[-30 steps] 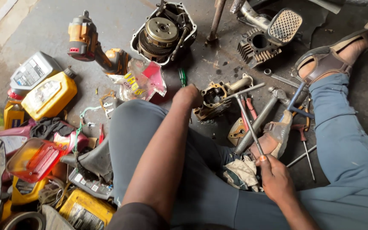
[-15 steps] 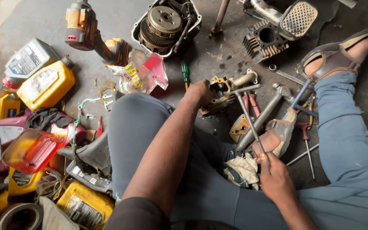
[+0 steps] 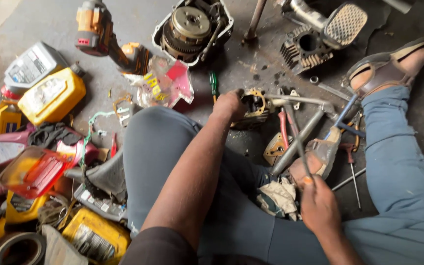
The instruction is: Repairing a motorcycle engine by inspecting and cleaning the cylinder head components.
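- left hand point(image 3: 229, 105) clamped on grimy metal engine part point(image 3: 252, 109), floor at 12 o'clock
- right hand point(image 3: 318, 208) gripping thin steel T-handle wrench point(image 3: 295, 135)
- part's probably heavy, rigid, oily (grab the body)

Left hand point(image 3: 229, 105) hides part of the engine part point(image 3: 253, 105).

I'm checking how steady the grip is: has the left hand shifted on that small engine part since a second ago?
No. The left hand stays on the small engine part, right of the green screwdriver; only the camera shifted.
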